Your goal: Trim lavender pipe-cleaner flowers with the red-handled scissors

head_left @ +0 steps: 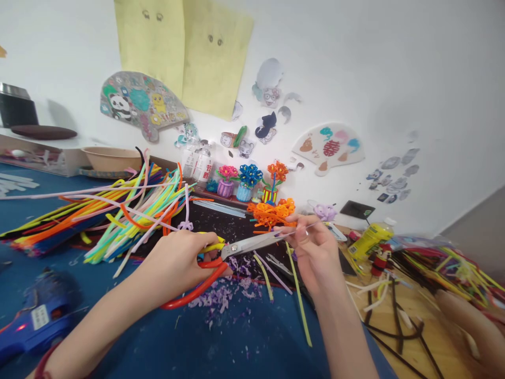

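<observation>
My left hand [175,263] is closed around the handles of a pair of scissors [248,244], one handle red and the other yellow. The blades point right, toward the fingers of my right hand [315,247]. Thumb and fingertips of that hand pinch a thin pale purple strand [310,226] close to the blade tips. Whether the blades touch the strand I cannot tell. Below the scissors, purple fuzz clippings [215,296] are scattered on the blue table cover [189,347]. A yellow-green pipe cleaner [302,305] lies beside my right wrist.
Bundled coloured pipe cleaners [114,216] lie at left, above a blue glue gun [43,316] with a red light. Orange pipe-cleaner flowers [272,211] and small flower pots [244,192] line the wall. Another person's hand [465,321] is at right, near a yellow bottle [371,238].
</observation>
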Demonstrator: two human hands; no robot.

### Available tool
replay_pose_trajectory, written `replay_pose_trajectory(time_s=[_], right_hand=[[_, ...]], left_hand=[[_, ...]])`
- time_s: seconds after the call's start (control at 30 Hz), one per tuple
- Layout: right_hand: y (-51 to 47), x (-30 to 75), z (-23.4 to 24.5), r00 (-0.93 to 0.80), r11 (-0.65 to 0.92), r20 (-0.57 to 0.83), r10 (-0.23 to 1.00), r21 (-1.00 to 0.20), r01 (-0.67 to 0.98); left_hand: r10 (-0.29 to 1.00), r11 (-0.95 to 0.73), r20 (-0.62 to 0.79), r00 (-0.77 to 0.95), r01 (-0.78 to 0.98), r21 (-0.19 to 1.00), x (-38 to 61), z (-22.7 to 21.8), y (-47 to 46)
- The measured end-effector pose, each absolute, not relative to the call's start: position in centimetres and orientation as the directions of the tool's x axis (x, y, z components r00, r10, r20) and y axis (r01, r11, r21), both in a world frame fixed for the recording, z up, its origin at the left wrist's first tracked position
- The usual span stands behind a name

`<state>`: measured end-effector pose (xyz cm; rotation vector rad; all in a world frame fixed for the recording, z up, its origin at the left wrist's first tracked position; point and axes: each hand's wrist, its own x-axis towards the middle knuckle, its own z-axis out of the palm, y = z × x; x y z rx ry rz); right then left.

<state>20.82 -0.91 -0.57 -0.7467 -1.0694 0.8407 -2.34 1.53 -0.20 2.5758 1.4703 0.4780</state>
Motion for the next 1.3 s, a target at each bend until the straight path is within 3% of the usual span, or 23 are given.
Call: replay_pose_trajectory(time_s=[0.27,0.6,1.1,1.3], right_hand=[[-1.1,20.7,-0.3,0.255,0.469,0.411,0.875,-0.85,-0.242],[-1.2,20.8,-0.2,0.224,0.449,0.395,0.891,-0.841,-0.303],[-1.3,20.4,-0.2,0.265,0.48,0.417,0.87,-0.838,-0.26],[-1.1,20.2,-0.6,0.297,0.522,0.45,0.842,-0.818,-0.242]], left_hand=[[0.86,-0.51,0.192,0.473,0.81,0.29,-2.4,-0.3,1.5],[0.85,-0.522,0.19,0.492,0.733,0.436,-2.4,-0.4,1.6],[0.848,-0.527,0.218,0.482,0.732,0.432,-2.1,-0.9,1.5],[0.829,-0.55,0.217,0.515,0.683,0.481,-1.9,-1.3,1.6]])
